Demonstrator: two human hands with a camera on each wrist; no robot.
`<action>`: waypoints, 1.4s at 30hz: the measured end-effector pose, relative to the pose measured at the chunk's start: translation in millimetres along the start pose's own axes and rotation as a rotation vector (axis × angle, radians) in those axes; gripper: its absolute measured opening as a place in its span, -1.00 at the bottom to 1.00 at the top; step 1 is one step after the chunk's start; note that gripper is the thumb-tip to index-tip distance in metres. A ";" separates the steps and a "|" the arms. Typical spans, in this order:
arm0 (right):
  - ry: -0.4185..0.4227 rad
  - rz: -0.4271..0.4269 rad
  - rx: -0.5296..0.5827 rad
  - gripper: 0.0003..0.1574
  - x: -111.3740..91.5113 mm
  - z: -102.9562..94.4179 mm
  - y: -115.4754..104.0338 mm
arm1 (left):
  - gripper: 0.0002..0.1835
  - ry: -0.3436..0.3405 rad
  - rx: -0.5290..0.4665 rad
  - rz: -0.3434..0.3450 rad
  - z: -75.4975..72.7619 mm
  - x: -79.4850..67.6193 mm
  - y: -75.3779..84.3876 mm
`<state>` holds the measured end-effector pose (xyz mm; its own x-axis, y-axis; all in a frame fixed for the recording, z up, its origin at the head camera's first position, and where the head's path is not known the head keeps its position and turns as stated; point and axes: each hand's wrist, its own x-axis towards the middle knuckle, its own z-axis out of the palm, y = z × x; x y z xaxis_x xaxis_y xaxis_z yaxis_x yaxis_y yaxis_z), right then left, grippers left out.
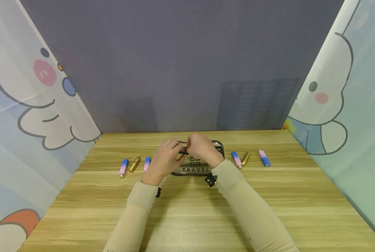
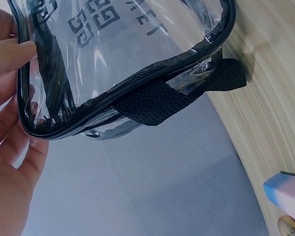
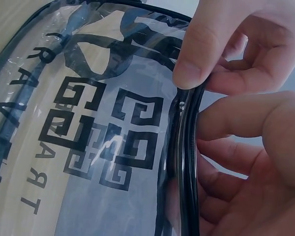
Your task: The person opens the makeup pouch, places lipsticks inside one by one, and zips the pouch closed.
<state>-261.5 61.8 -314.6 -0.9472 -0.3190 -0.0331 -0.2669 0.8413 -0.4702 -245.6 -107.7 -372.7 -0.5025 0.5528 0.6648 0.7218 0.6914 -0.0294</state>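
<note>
A clear plastic travel bag (image 1: 187, 170) with black piping, printed with "TRAVEL" and a square pattern, stands on the table between both hands. My left hand (image 1: 166, 158) grips its upper rim on the left; in the left wrist view the fingers of the left hand (image 2: 12, 189) lie at the bag's edge. Close beside it, my right hand (image 1: 202, 148) pinches the same rim. In the right wrist view the right hand (image 3: 255, 162) has bent fingers against the black zipper edge (image 3: 187, 162). A black fabric handle (image 2: 150, 102) sticks out from the bag's side.
Left of the bag lie two blue-pink sticks (image 1: 123, 168) and a gold bullet-shaped tube (image 1: 134, 164). To its right are another blue-pink stick (image 1: 236, 160), a gold tube (image 1: 245, 159) and a further stick (image 1: 264, 158). A grey partition (image 1: 187, 70) rises behind the wooden table (image 1: 187, 217).
</note>
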 end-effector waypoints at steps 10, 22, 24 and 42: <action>0.000 0.016 0.003 -0.55 -0.3 -0.4 0.8 | -0.83 0.000 0.011 0.003 -0.2 -0.8 -0.7; 0.053 -0.023 0.087 -0.65 -0.8 2.4 8.4 | -0.82 0.005 0.011 0.005 -1.0 -1.3 -0.6; 0.059 -0.032 0.100 -0.64 -1.0 2.1 10.4 | -0.82 0.007 0.014 0.008 -0.7 -1.1 -0.7; 0.097 -0.051 0.174 -0.65 -5.9 -3.7 26.3 | -0.84 -0.021 0.036 -0.006 -2.1 -1.2 0.5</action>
<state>-263.5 87.4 -323.5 -0.9481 -0.3088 0.0756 -0.2882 0.7342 -0.6148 -243.7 -109.0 -371.9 -0.5168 0.5584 0.6489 0.7014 0.7108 -0.0531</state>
